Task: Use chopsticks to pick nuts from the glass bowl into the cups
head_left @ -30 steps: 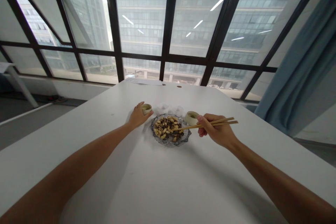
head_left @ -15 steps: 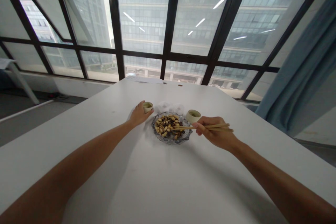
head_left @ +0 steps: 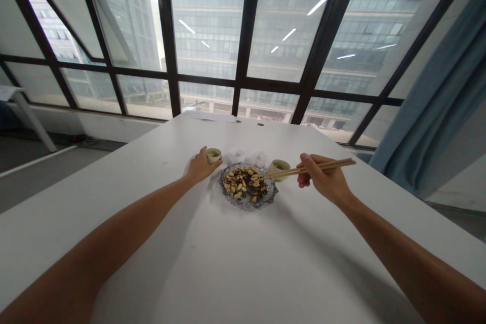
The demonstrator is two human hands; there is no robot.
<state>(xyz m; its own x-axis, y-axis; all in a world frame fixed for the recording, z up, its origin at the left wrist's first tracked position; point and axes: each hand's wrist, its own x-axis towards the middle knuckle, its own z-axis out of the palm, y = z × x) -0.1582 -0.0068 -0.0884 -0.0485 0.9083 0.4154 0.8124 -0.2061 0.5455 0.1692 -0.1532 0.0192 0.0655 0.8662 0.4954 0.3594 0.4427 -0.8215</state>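
My left hand (head_left: 202,167) is closed round a small pale green cup (head_left: 213,156) that stands on the table, left of a glass dish. In my right hand (head_left: 322,174) is a pair of wooden chopsticks (head_left: 294,170), pointing left. Their tips are over the right part of the dish; whether they pinch anything is too small to tell. The scalloped clear glass dish (head_left: 248,206) holds a heap of pale and dark seeds (head_left: 240,182). A second pale green cup (head_left: 279,165) stands behind the chopsticks, right of the dish.
Two clear, hard-to-make-out objects (head_left: 246,156) sit just behind the dish. The white table (head_left: 228,258) reaches toward the windows, with papers (head_left: 212,117) and a small round brown thing (head_left: 260,124) near its far edge. A blue curtain (head_left: 429,106) hangs at the right.
My right hand has lifted and shifted a little right, drawing the chopstick tips up from among the seeds. My left hand stays on the cup.
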